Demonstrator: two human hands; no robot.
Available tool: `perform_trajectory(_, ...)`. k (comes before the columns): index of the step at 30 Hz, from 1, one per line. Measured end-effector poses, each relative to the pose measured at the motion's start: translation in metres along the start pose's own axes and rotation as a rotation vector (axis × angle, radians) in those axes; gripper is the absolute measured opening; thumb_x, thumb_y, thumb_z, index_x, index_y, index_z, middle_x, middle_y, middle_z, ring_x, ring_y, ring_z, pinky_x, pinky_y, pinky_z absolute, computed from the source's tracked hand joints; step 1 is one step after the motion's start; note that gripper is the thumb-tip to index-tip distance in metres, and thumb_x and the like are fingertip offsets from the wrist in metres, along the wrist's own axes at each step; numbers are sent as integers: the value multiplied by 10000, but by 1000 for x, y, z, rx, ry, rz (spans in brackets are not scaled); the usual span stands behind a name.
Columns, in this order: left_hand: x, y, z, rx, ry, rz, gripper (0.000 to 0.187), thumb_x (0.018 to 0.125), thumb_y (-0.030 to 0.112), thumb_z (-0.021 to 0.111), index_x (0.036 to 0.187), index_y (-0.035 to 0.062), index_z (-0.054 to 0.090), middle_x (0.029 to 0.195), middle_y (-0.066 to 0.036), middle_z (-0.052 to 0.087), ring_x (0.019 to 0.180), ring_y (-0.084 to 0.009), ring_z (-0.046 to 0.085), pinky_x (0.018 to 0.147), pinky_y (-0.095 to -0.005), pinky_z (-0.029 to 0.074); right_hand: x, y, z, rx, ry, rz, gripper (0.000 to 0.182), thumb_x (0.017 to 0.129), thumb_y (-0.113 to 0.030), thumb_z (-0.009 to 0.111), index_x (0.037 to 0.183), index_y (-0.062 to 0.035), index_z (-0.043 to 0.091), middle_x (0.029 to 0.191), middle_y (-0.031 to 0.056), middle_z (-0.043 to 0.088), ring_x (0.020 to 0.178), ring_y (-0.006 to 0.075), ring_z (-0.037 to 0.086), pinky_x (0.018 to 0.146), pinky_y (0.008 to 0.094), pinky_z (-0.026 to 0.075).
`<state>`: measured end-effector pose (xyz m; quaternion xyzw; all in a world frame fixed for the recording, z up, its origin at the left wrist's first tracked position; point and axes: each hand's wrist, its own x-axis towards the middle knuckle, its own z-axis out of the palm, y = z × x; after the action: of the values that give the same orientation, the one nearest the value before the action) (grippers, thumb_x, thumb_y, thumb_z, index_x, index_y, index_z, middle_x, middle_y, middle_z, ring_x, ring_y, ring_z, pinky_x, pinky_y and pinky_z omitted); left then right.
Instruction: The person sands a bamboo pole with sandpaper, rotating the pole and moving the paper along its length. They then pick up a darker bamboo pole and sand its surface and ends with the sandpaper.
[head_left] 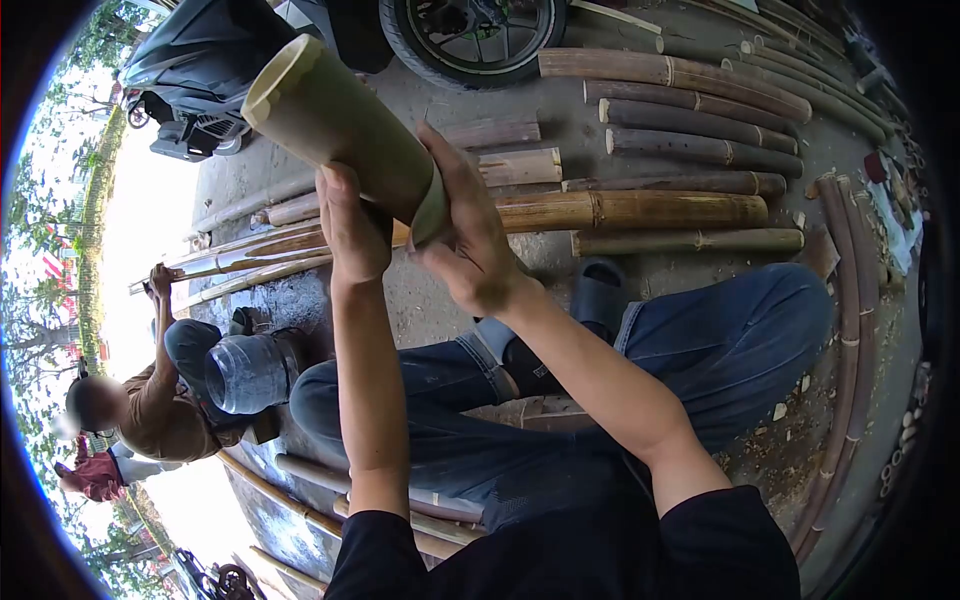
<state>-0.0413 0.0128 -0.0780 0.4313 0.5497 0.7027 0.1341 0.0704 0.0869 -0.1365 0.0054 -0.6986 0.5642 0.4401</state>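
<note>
A short greenish bamboo tube (345, 130) is raised in front of me, tilted, its pale cut mouth facing the upper left. My left hand (353, 235) grips its underside near the middle, thumb along the wall. Around the lower end wraps my right hand (475, 235), with fingers on the far side and the palm close to a slanting cut edge. Part of that lower end is hidden by the right hand. Behind the tube, a long yellow-brown bamboo pole (650, 210) lies across the ground.
Several cut bamboo lengths (690, 145) lie in rows at the right. A motorcycle wheel (480, 40) stands at the top. At left, a seated person (165, 410) has a hand on a pole, beside a clear plastic water jug (245, 375). A grey sandal (600, 295) is by my legs.
</note>
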Motion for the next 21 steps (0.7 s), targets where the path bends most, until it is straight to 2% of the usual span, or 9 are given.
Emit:
perform_trajectory(1, 0, -7, -7, -22, -58, -44, 913, 1001, 712, 447, 1605, 49, 273, 1591, -177, 391, 1474, -295, 386, 1231, -425, 297, 28, -13, -2, 107, 8, -103, 901, 814, -250, 624, 1591, 31, 264, 1606, 236, 363, 1499, 403, 326, 1234, 466, 228)
perform_trajectory(4, -5, -11, -28, -539, 701, -343, 776, 1037, 577, 473, 1544, 3, 342, 1517, -157, 481, 1368, -289, 501, 1165, -421, 393, 61, -18, 0, 50, -58, -227, 853, 877, -346, 625, 1583, 5, 299, 1561, 260, 403, 1485, 402, 342, 1220, 461, 249)
perform_trajectory(6, -20, -11, -14, -116, 268, -49, 692, 1021, 486, 505, 1491, -6, 380, 1460, -194, 537, 1303, -312, 563, 1114, -431, 443, 27, 3, 8, 33, -99, -123, 862, 897, -420, 634, 1579, -6, 307, 1549, 267, 407, 1478, 410, 346, 1217, 466, 256)
perform_trajectory(7, -20, -1, -13, 117, 238, 66, 658, 989, 446, 553, 1435, -21, 425, 1348, -242, 609, 1260, -343, 598, 1074, -444, 473, 2, 18, 14, 29, -147, -19, 876, 917, -495, 643, 1575, -17, 316, 1538, 274, 412, 1471, 417, 351, 1214, 470, 263)
perform_trajectory(11, -73, -13, -51, -14, 419, -125, 641, 959, 429, 622, 1377, -32, 464, 1170, -245, 683, 1140, -351, 651, 1022, -456, 503, -122, 75, 19, 120, -162, 463, 1012, 826, -626, 748, 1572, -83, 332, 1525, 259, 418, 1451, 432, 362, 1214, 493, 280)
perform_trajectory(13, -111, -32, -71, -25, 471, -278, 622, 943, 422, 656, 1354, -11, 482, 1181, -235, 682, 1089, -335, 661, 1016, -453, 504, -178, 125, 11, -139, -263, 473, 1062, 770, -592, 805, 1569, -84, 325, 1524, 250, 412, 1441, 426, 373, 1210, 503, 296)
perform_trajectory(14, -122, -33, -62, -107, 548, -270, 524, 914, 316, 683, 1260, -43, 521, 1102, -204, 674, 1021, -308, 667, 963, -431, 521, -205, 150, 5, -226, -312, 521, 1078, 747, -566, 820, 1565, -70, 323, 1533, 246, 402, 1437, 429, 375, 1212, 509, 295)
perform_trajectory(18, -136, -38, -64, -244, 669, -226, 472, 877, 302, 685, 1203, -13, 550, 1004, -131, 627, 958, -272, 628, 946, -420, 502, -258, 188, -24, -426, -337, 747, 1087, 699, -508, 843, 1544, -42, 342, 1560, 232, 373, 1424, 442, 381, 1219, 516, 279)
perform_trajectory(21, -130, -42, -67, -228, 682, -209, 473, 853, 302, 687, 1188, -2, 550, 985, -119, 615, 950, -267, 621, 937, -411, 496, -236, 167, 6, -399, -240, 579, 992, 738, -489, 785, 1525, -45, 376, 1533, 232, 414, 1422, 445, 385, 1221, 518, 267)
